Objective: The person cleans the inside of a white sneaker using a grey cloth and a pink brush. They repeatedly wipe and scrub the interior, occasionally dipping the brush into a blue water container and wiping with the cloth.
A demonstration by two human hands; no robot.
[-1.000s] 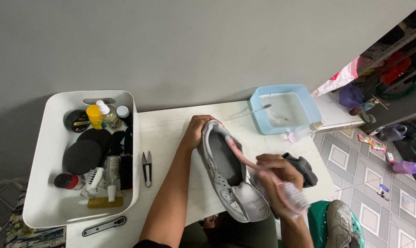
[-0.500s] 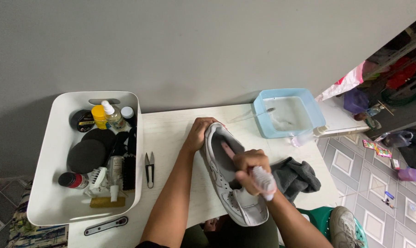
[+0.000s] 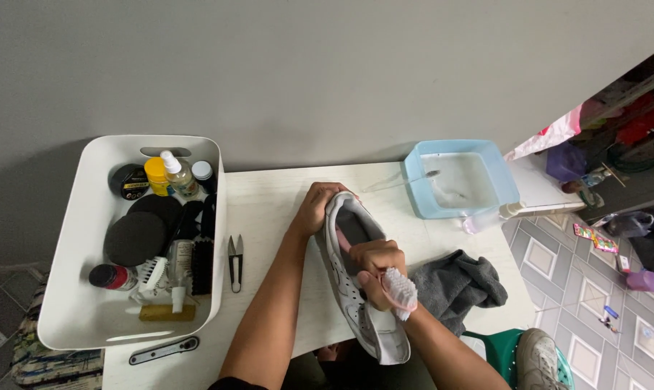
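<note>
A white and grey sneaker [image 3: 350, 289] lies lengthwise on the pale table [image 3: 269, 217], its opening facing up. My left hand [image 3: 318, 206] grips the far end of the sneaker at its heel. My right hand [image 3: 376, 263] is closed around a pink-handled brush with white bristles [image 3: 399, 290], held against the sneaker's side near its middle. A crumpled grey cloth [image 3: 460, 283] lies just right of the shoe.
A white tub [image 3: 78, 238] on the left holds bottles, tins, sponges and brushes. Small black snips [image 3: 234, 258] lie beside it, and a flat black tool [image 3: 164, 350] sits near the front edge. A light blue basin [image 3: 421, 195] with water stands at the back right. Another shoe [image 3: 540, 361] rests low right.
My right hand has carried the brush from the toe end up along the sneaker toward its middle. The view has shifted a little; the grey cloth shows more.
</note>
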